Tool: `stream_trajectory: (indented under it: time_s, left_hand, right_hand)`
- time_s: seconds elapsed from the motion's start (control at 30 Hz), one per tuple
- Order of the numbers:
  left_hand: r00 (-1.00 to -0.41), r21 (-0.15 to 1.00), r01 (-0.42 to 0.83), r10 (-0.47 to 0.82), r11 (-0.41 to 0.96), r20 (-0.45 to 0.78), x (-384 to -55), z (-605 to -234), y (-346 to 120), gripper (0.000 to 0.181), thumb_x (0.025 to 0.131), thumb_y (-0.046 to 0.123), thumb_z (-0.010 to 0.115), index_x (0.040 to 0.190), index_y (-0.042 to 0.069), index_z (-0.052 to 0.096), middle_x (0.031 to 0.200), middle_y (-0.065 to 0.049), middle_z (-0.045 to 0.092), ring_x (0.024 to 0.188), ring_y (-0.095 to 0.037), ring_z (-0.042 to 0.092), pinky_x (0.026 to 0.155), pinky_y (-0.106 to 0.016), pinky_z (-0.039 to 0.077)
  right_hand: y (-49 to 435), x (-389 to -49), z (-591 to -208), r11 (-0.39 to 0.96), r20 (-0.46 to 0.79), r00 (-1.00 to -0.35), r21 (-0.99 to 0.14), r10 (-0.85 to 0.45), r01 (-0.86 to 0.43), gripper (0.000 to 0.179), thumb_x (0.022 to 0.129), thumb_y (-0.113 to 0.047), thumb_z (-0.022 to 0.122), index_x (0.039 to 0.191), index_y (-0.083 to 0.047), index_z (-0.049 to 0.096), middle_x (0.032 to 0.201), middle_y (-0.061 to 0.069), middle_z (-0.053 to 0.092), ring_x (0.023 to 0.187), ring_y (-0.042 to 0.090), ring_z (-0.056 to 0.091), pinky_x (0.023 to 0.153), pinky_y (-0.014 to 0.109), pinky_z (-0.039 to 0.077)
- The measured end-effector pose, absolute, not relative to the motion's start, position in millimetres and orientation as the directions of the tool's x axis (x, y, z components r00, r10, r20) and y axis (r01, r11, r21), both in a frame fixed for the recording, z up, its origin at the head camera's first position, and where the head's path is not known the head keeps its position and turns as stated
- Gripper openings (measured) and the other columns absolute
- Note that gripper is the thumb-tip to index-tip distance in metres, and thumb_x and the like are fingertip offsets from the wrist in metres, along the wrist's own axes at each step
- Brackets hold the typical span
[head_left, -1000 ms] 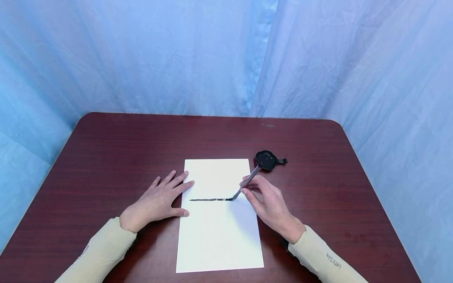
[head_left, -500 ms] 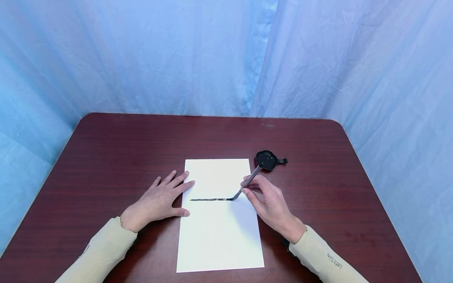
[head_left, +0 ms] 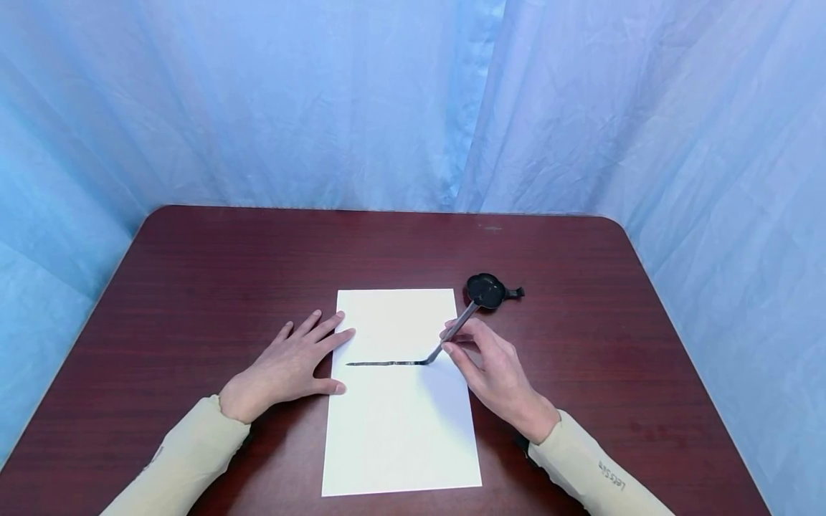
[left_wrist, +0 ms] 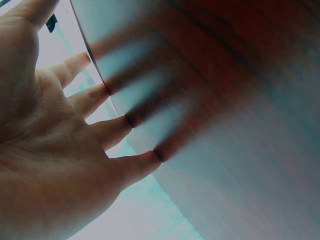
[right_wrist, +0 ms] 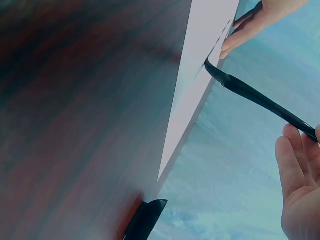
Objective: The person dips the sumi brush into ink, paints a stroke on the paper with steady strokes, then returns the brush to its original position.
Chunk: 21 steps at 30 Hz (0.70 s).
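A white sheet of paper (head_left: 400,437) lies on the table, crossed by a thin black line (head_left: 381,364). My left hand (head_left: 290,369) rests flat at its left edge, fingers spread, with the index fingertip and thumb on the paper. In my right hand (head_left: 500,373) an ink brush (head_left: 460,324) is pinched between thumb and fingers, handle slanting up and away. Its black bristles, seen bent in the right wrist view on the brush (right_wrist: 215,72), touch the paper at the line's right end. Beyond the paper's upper right corner sits a black flower-shaped dish (head_left: 486,292) with a short handle.
The dark red-brown wooden table (head_left: 258,265) has rounded far corners. Pale blue curtains (head_left: 290,107) hang behind it and at both sides. The dish (right_wrist: 145,220) shows partly at the bottom of the right wrist view.
The brush tip has slid very slightly right along with my right hand, and the black line is a little longer. My left hand has stayed in place.
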<state>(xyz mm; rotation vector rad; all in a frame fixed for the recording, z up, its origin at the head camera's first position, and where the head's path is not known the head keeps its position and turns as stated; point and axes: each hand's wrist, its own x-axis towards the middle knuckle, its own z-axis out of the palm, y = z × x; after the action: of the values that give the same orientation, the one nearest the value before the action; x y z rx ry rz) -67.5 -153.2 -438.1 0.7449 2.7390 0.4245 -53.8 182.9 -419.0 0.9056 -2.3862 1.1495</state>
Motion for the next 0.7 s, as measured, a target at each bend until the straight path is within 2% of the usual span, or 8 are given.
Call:
stream_trajectory:
  time_s: [0.27, 0.7]
  left_hand:
    - [-0.831, 0.354, 0.442, 0.525, 0.824, -0.184, -67.8, -438.7, -153.0, 0.089, 0.085, 0.049, 0.084, 0.159, 0.019, 0.045, 0.169, -0.010, 0.029, 0.153, -0.045, 0.025, 0.113, -0.075, 0.024]
    - [-0.831, 0.345, 0.445, 0.525, 0.826, -0.185, -66.8, -438.6, -154.1, 0.089, 0.085, 0.050, 0.083, 0.159, 0.019, 0.045, 0.169, -0.010, 0.030, 0.153, -0.045, 0.025, 0.112, -0.076, 0.024]
  right_hand:
    - [183.4, -52.6, -417.5, 0.482, 0.534, -0.745, -0.569, -0.398, -0.666, 0.047, 0.080, 0.014, 0.081, 0.121, 0.003, 0.059, 0.112, 0.012, 0.067, 0.096, 0.022, 0.073, 0.084, 0.032, 0.060]
    - [186.4, -51.3, -417.1, 0.489, 0.528, -0.754, -0.575, -0.390, -0.656, 0.053, 0.076, 0.017, 0.082, 0.122, 0.003, 0.060, 0.112, 0.012, 0.067, 0.096, 0.021, 0.074, 0.084, 0.032, 0.060]
